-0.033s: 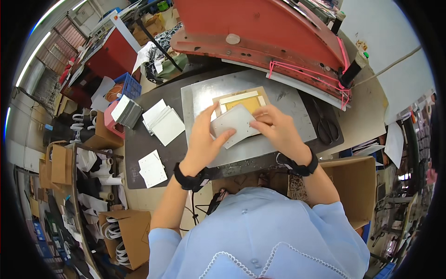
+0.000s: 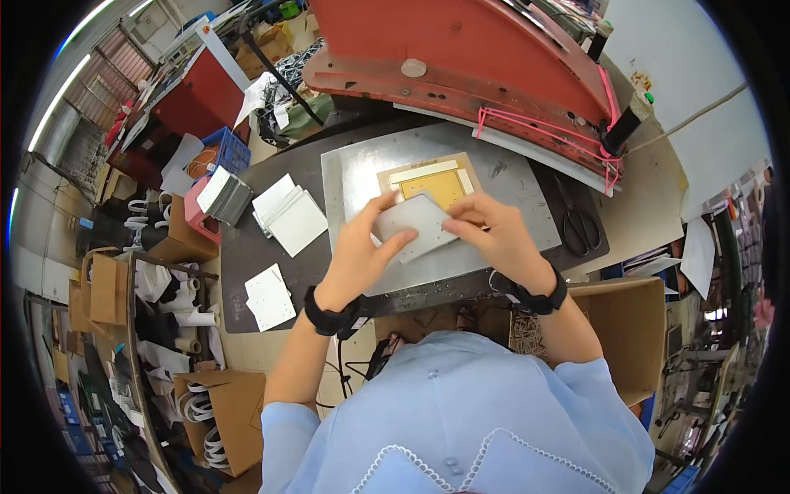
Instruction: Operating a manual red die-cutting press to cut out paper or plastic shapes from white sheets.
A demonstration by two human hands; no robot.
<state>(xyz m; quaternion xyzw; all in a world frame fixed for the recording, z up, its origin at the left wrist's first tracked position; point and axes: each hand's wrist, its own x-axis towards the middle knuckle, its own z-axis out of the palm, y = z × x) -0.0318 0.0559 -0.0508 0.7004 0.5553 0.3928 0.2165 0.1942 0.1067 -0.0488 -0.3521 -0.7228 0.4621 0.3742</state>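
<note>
Both my hands hold a thin pale grey-white sheet with small holes (image 2: 414, 224). My left hand (image 2: 360, 249) grips its left side, thumb on top and fingers around the far edge. My right hand (image 2: 498, 234) pinches its right corner between thumb and fingers. Just beyond the sheet lies a yellow panel (image 2: 437, 190) edged by pale strips, on a brown board (image 2: 471, 167). The near part of that board is hidden by the sheet and my hands. A shiny metal plate (image 2: 354, 177) lies beneath the board, on the dark table.
White sheets are stacked (image 2: 298, 226) left of the plate, with several perforated sheets (image 2: 270, 298) nearer me. Further left stands a grey-edged stack (image 2: 225, 198). Black scissors (image 2: 581, 230) lie at right. A big red machine (image 2: 461, 58) overhangs the far side. A cardboard box (image 2: 629, 337) stands low at right.
The sheet in my hands has tilted and dropped slightly toward me, so more of the yellow panel shows. Both hands keep their hold.
</note>
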